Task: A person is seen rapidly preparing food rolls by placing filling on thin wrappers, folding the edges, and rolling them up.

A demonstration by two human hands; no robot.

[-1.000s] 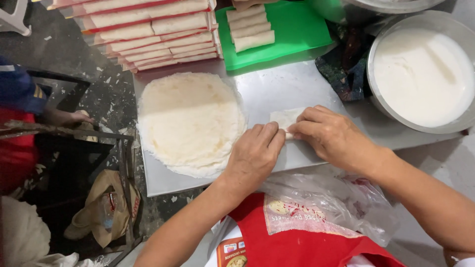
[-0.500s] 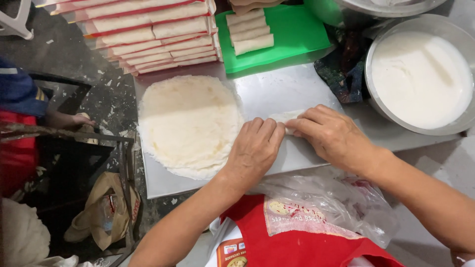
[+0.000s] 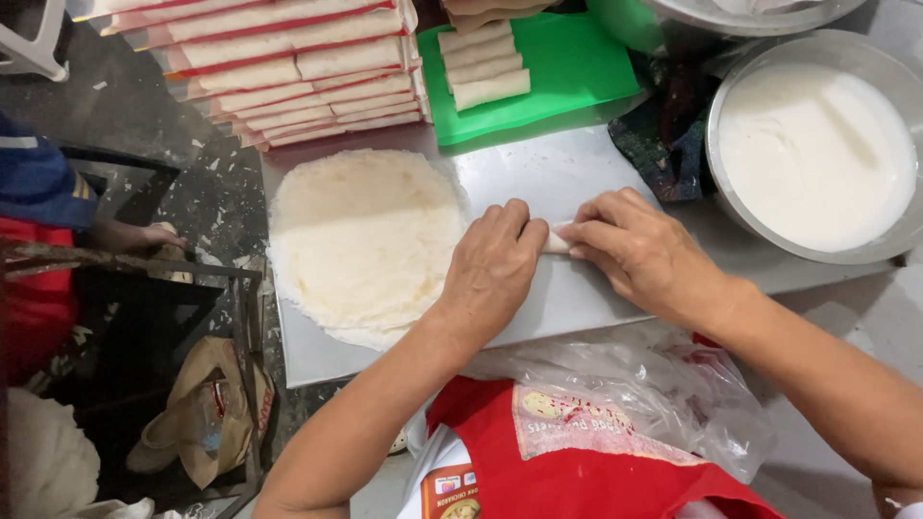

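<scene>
Both hands press down on a small pale roll [image 3: 558,240] lying on the metal surface [image 3: 577,173], near the middle of the scene. The left hand [image 3: 492,271] lies palm down, fingers flat and close together, its fingertips on the roll's left end. The right hand [image 3: 639,252] is curled over the right end, fingers bent and pinching the wrapper (only a short stretch of the roll shows between them). Just left of the left hand sits a round stack of thin wrappers [image 3: 365,240]. Farther off, finished rolls [image 3: 484,65] rest on a green board [image 3: 567,67], and at the far right stands a metal bowl [image 3: 740,216] of white batter.
</scene>
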